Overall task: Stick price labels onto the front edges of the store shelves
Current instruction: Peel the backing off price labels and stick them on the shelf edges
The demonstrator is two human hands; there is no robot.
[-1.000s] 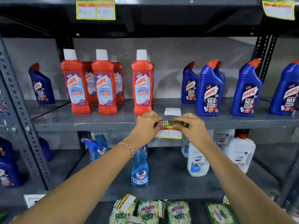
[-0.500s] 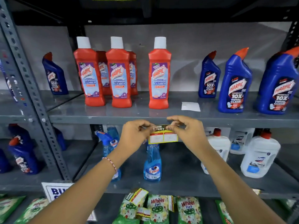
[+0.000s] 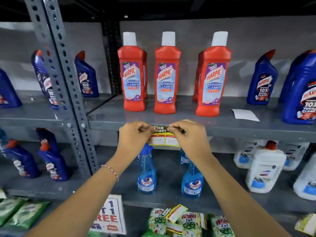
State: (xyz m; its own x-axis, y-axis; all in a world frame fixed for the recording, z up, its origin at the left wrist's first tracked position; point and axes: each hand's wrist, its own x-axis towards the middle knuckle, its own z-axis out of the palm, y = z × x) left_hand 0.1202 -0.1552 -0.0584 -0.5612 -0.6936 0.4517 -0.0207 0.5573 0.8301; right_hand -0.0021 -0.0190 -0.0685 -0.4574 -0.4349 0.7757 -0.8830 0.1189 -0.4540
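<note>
Both hands have carried the label leftward along the shelf since the earlier frames, from the gap near the blue bottles to a spot under the red bathroom-cleaner bottles, and its top strip now lies against the shelf edge instead of hanging free below it.

Fingers of the left hand (image 3: 135,139) are pressed together on the upper left corner of the price label (image 3: 164,137), thumb and forefinger pinching the dark header strip; the fingers of the right hand (image 3: 189,135) pinch the upper right corner the same way. Between them the strip is stretched taut and appears to touch the front edge of the shelf (image 3: 239,130), while the yellow lower part with its two white price boxes hangs below the lip, in front of the blue spray bottles (image 3: 146,170).

To do this step well, I would judge the main thing is level: the header should run parallel to the lip before any pressure goes on, since adhesive is unlikely to forgive a crooked first contact. Centring it under the middle red bottle (image 3: 166,74) would make clear which product it prices. Then press from the middle outward with the thumbs so no bubble or crease is trapped, and let go of the corners last. Whether the backing is fully off cannot be told from here; a white slip (image 3: 245,114) lies on the shelf to the right, possibly a peeled liner.
</note>
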